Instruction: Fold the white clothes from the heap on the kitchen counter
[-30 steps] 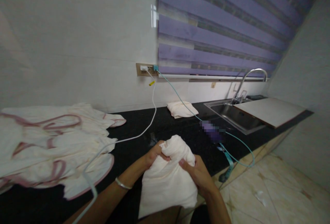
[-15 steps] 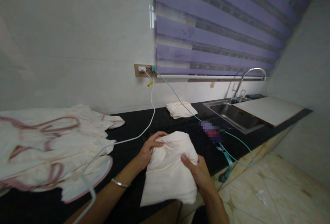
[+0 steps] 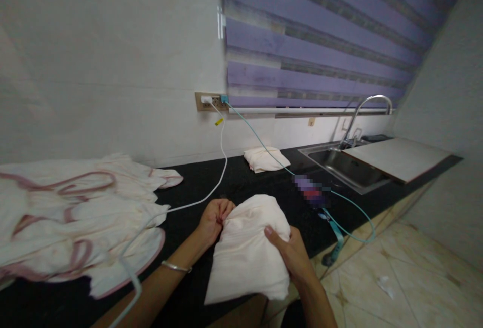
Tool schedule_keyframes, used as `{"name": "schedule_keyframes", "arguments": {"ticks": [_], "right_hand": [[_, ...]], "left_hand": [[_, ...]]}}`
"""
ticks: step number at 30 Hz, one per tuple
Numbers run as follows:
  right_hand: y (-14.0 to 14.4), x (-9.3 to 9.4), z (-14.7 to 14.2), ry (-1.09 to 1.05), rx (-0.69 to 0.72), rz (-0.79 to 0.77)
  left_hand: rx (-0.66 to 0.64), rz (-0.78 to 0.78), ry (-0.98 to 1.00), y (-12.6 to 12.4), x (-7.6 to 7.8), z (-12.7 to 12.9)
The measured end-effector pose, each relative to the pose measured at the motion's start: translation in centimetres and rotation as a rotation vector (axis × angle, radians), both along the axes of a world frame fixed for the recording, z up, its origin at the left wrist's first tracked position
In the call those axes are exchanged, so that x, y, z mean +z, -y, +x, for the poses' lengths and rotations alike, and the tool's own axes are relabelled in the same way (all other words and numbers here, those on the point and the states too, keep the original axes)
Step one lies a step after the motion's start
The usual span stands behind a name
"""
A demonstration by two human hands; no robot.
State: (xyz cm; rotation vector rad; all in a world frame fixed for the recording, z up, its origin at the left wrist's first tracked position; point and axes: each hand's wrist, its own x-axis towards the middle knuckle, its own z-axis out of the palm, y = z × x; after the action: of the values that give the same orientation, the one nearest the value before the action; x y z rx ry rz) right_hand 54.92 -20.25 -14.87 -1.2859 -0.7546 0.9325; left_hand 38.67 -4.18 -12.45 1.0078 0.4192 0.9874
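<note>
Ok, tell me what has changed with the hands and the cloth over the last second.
The left hand slid off the top of the cream cloth to pinch its left edge, and the bunched top was flattened. The right hand stayed clamped on the right side. The pile of pink-trimmed cloths and the cables did not move.

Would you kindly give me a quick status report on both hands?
Left hand and right hand both gripping cream folded cloth. Cloth at black counter edge. White cable alongside, not touching.
</note>
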Motion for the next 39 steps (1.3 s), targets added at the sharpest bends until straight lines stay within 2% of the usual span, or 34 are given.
{"name": "schedule_keyframes", "arguments": {"ticks": [4,8,14,16,21,26,28,33,39], "right_hand": [[-0.1,-0.3,-0.1,-0.006,-0.069,-0.04],[0.0,-0.1,-0.2,-0.003,-0.048,-0.011],[0.3,0.2,-0.3,0.025,-0.028,0.013],[0.3,0.3,-0.3,0.024,-0.016,0.013],[0.1,0.4,-0.2,-0.009,-0.014,0.007],[0.0,0.1,-0.2,-0.002,-0.016,0.002],[-0.1,0.0,-0.3,0.003,-0.048,-0.008],[-0.1,0.0,-0.5,0.009,-0.045,0.015],[-0.1,0.1,-0.5,0.0,-0.041,0.018]], "left_hand": [[-0.033,0.004,-0.015,-0.5,-0.2,0.2],[-0.033,-0.004,-0.022,-1.0,-0.1,0.0],[-0.059,-0.111,0.021,-1.6,0.1,-0.4],[-0.059,-0.069,-0.016,-1.7,-0.1,-0.3],[0.049,0.143,-0.165,-1.5,-1.1,-0.5],[0.128,0.17,-0.201,-1.6,-1.8,-0.5],[0.155,0.14,-0.159,-1.8,-1.8,-0.2],[0.148,-0.132,-0.061,-1.8,-1.1,0.2],[0.177,-0.137,0.008,-1.6,-0.6,-0.2]]}}
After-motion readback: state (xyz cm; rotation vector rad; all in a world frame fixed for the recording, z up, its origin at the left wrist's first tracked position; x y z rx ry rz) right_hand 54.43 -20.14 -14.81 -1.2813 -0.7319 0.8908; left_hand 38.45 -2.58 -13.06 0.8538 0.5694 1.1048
